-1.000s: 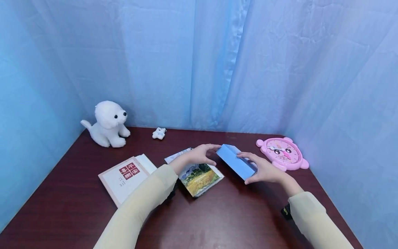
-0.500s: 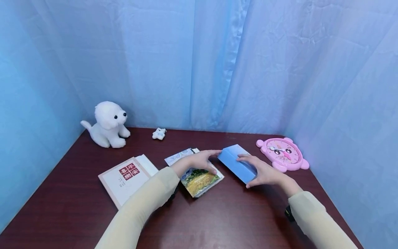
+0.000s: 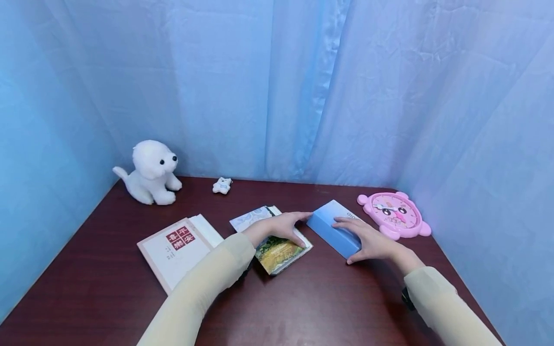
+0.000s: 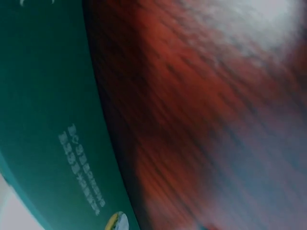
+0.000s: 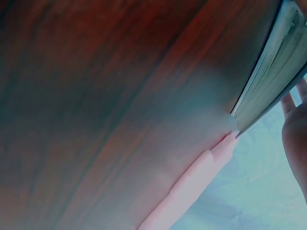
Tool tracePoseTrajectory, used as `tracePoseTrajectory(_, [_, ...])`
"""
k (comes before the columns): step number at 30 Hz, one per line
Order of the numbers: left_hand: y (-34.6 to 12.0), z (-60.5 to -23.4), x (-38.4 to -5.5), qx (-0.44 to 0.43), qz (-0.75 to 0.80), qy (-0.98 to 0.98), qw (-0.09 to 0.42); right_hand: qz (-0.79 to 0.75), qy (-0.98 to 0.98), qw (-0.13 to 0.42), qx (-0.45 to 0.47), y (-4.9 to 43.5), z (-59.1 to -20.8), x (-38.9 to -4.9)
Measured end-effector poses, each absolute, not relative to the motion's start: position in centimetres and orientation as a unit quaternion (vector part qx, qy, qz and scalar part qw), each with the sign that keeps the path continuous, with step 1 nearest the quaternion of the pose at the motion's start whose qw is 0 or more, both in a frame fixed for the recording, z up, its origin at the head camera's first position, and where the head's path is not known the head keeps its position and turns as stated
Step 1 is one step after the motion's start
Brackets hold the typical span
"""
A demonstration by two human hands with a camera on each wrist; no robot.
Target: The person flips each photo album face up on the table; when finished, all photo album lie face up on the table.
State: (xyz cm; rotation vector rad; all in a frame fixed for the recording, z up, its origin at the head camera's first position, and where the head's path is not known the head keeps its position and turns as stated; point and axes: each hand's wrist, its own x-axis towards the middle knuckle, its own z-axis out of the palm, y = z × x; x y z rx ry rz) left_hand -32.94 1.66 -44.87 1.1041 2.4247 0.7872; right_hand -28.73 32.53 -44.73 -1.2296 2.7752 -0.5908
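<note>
A thick blue book (image 3: 335, 235) lies on the dark wooden table, its plain blue spine facing front left. My right hand (image 3: 372, 240) holds it at the right end, thumb by the near corner and fingers over the cover. The right wrist view shows the page edges (image 5: 276, 72) of the book. My left hand (image 3: 279, 227) reaches over a book with a painted landscape cover (image 3: 277, 254). Its extended fingertips meet the blue book's left corner, and its thumb stands apart above the painted cover. A green printed surface (image 4: 53, 124) fills the left side of the left wrist view.
A white book with red seal characters (image 3: 177, 250) lies at the left. A white plush dog (image 3: 153, 173) and a small white bear-shaped trinket (image 3: 222, 185) are behind. The pink clock (image 3: 396, 215) lies at the right. Blue curtains (image 3: 225, 96) surround the table.
The blue book has tipped down from a tilted position, so more of its front cover shows. Both hands have shifted slightly down and right with it.
</note>
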Motion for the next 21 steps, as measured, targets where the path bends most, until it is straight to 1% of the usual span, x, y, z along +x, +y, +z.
tracePoseTrajectory(7, [1.9, -44.7, -33.0, 0.388, 0.270, 0.861, 0.187, -0.184, 0.898, 0.020, -0.399, 32.6, -44.8, -28.5])
tracePoseTrajectory(12, [1.5, -44.4, -33.0, 0.376, 0.292, 0.860, 0.183, -0.187, 0.900, 0.031, -0.393, 32.5, -44.5, -28.6])
tracePoseTrajectory(17, [0.9, -43.3, -33.1, 0.369, 0.312, 0.858, 0.173, -0.197, 0.900, 0.028, -0.387, 32.1, -43.3, -28.9])
tracePoseTrajectory(21, [0.2, -42.1, -32.8, 0.381, 0.302, 0.860, 0.154, -0.211, 0.900, 0.019, -0.381, 31.4, -41.7, -29.4])
